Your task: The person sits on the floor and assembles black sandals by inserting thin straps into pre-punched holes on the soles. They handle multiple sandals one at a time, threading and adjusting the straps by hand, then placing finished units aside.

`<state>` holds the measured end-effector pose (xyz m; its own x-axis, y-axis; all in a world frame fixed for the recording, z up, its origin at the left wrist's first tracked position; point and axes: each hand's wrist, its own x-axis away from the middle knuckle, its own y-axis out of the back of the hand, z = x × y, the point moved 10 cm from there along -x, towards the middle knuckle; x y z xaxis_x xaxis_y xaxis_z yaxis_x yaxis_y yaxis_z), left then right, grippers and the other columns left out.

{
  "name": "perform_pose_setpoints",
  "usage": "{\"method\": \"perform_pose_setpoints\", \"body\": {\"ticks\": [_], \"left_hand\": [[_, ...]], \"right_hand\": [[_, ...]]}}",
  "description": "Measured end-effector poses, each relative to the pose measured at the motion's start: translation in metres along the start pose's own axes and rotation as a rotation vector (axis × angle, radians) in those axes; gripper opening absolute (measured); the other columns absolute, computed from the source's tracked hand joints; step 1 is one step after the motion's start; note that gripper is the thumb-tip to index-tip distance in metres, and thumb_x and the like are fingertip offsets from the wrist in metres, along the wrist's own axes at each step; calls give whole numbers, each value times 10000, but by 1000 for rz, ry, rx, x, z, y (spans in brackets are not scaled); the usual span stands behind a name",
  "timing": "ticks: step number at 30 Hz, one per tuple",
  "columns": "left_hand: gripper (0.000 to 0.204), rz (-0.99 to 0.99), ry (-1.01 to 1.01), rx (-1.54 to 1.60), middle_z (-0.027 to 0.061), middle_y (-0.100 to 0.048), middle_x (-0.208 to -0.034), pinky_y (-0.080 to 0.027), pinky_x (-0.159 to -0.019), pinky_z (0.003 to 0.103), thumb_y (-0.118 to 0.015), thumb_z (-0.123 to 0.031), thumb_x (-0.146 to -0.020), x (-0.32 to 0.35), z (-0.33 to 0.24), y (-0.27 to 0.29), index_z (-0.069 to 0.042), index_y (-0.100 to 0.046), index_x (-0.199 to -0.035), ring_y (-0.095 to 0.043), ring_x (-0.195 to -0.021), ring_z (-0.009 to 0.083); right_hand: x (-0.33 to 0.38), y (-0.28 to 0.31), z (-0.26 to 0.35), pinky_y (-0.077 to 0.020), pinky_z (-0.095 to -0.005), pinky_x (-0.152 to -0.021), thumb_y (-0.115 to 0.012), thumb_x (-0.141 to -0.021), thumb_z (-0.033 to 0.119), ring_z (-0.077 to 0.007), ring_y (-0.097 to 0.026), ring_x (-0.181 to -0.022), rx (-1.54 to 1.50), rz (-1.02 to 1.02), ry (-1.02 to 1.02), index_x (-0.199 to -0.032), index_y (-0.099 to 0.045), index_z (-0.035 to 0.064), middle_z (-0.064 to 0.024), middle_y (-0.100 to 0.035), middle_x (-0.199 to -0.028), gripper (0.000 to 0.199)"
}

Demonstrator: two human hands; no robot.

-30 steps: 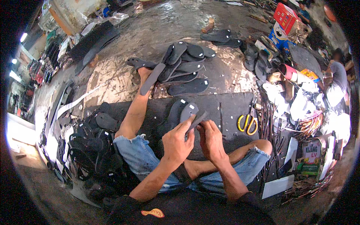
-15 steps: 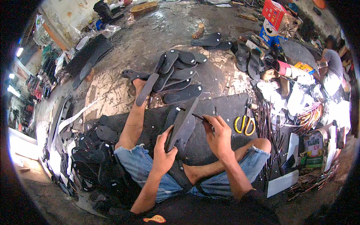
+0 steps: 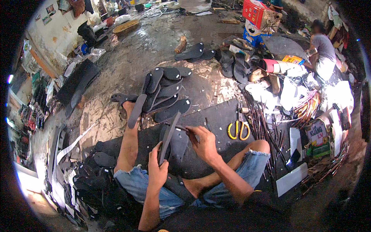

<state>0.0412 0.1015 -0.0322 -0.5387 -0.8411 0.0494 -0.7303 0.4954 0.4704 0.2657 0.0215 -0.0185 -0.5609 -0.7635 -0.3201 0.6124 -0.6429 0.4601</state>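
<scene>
My left hand is closed around the lower end of a dark sandal sole, held up almost edge-on above my lap. Between the fingertips of my right hand is a thin dark strip, which meets the sole near its upper part. Whether the strip passes through the sole or only touches it, I cannot tell. Behind and below the held sole, another dark sole lies on the black mat. Yellow-handled scissors lie to the right of my right hand.
Several dark soles are heaped ahead of me. Long dark strips lie at the right, near a green tin and white scraps. Black sandal parts pile up at my left. Another person sits at the far right.
The whole view has shifted, with the scene sliding left. My right hand and the strip have come closer to the held sole, which is turned more edge-on.
</scene>
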Motion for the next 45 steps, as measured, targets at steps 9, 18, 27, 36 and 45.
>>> {"method": "perform_pose_setpoints", "body": {"ticks": [9, 18, 27, 36, 45], "left_hand": [[762, -115, -218, -343, 184, -663, -1340, -465, -1188, 468, -611, 120, -770, -5, -16, 59, -37, -625, -1516, -622, -1330, 390], [418, 141, 57, 866, 121, -724, -1378, -606, -946, 351, -669, -137, -1076, 1, -47, -30, 25, -623, -1459, -723, -1186, 193], [384, -88, 183, 967, 77, -682, -1368, -547, -1072, 387, -601, -198, -1149, -5, -31, -55, -39, -590, -1498, -666, -1232, 197], [430, -130, 147, 883, 86, -666, -1409, -522, -1094, 379, -625, -237, -1143, -3, -27, -56, -43, -577, -1523, -649, -1263, 210], [435, -134, 54, 488, 112, -690, -1365, -491, -1077, 357, -622, -263, -1144, -7, -33, -52, -1, -604, -1491, -636, -1214, 200]], "right_hand": [[-3, 24, -26, -614, -398, -858, -788, -1024, 174, -304, -802, -950, -1, 385, -169, -1267, -803, 29, -204, -823, -1046, 283], [24, 1, 1, -581, -418, -875, -794, -1034, 230, -302, -766, -957, -296, 280, -76, -1214, -788, 24, -214, -788, -1008, 274], [22, -10, -3, -622, -293, -770, -799, -1008, 26, -96, -709, -838, -683, 75, -368, -1115, -721, -37, -44, -761, -942, 147], [27, 8, 24, -602, -277, -762, -822, -975, 35, -92, -726, -828, -297, -164, -158, -1112, -764, -27, -50, -797, -931, 161], [33, -23, -20, -599, -344, -803, -816, -970, 137, -135, -740, -859, -509, -34, -413, -1060, -779, -18, -104, -813, -945, 183]]}}
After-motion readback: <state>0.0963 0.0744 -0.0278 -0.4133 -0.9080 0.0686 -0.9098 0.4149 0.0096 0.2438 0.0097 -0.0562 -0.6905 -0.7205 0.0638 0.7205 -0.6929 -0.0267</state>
